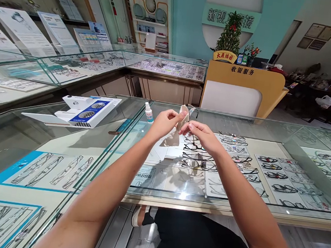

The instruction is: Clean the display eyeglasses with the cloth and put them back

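Observation:
Above the glass counter, my left hand (167, 123) pinches a beige cleaning cloth (171, 139), whose loose end hangs below the fingers. A pair of dark-framed eyeglasses (195, 112) shows just beyond the fingertips, with the cloth against one side of it. My right hand (202, 135) is closed at the near side of these eyeglasses, its thumb and fingers pinched on the frame; the exact part held is hidden. A small white spray bottle (149, 113) stands upright on the glass to the left of my left hand.
An open white and blue box (86, 111) lies on the counter at left. Under the glass top (173, 186) are rows of eyeglasses (198, 165) and trays. More display cases (165, 67) run behind, beside a yellow cashier desk (232, 74).

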Motion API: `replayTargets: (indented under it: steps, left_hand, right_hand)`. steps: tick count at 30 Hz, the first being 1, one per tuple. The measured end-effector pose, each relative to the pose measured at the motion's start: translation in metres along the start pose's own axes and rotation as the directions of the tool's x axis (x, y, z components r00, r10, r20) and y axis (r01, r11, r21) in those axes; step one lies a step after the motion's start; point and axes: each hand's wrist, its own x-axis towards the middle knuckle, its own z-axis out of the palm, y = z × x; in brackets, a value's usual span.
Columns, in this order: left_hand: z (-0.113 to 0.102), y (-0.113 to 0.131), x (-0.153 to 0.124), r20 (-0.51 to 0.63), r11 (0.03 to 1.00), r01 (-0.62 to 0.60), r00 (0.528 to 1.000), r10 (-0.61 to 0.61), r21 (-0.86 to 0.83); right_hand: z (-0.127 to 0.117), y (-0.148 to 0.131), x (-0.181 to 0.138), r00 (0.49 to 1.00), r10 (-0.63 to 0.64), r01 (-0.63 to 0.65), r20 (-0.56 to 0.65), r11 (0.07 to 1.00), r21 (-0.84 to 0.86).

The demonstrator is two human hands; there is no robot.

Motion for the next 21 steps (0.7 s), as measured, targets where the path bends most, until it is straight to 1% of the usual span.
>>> replayTargets:
  steps: [2,3,5,6,7,9,13,21]
  left_hand:
    - [0.0,-0.001,0.002,0.142,0.99,0.082,0.988,-0.065,-0.118]
    - [0.0,-0.001,0.003,0.233,0.976,0.131,0.969,-0.088,-0.176]
    - [0.001,0.0,0.002,0.393,0.938,0.204,0.916,-0.081,-0.281]
    - [0.002,0.001,0.001,0.434,0.919,0.213,0.9,-0.052,-0.331]
    - [0.003,0.003,0.001,0.449,0.903,0.208,0.893,-0.018,-0.377]
    - [0.004,0.005,-0.001,0.442,0.875,0.186,0.897,0.035,-0.447]
    - [0.006,0.01,-0.004,0.44,0.836,0.174,0.894,0.087,-0.52]
    - [0.006,0.018,-0.008,0.478,0.762,0.175,0.857,0.195,-0.624]
  right_hand:
    - [0.0,0.001,0.0,1.0,0.003,-0.003,0.008,1.0,0.005]
    - [0.0,0.001,0.0,1.0,0.007,-0.007,0.012,1.0,0.009]
    - [-0.001,0.003,0.0,1.0,0.018,-0.018,0.021,1.0,0.015]
    - [-0.001,0.004,0.001,0.999,0.026,-0.027,0.025,0.999,0.018]
    - [-0.002,0.005,0.001,0.999,0.035,-0.036,0.027,0.999,0.021]
    - [-0.002,0.006,0.001,0.998,0.054,-0.055,0.029,0.998,0.031]
    - [-0.002,0.005,0.001,0.996,0.081,-0.081,0.023,0.996,0.037]
    - [0.001,0.004,0.0,0.999,0.036,-0.038,0.025,0.996,0.079]
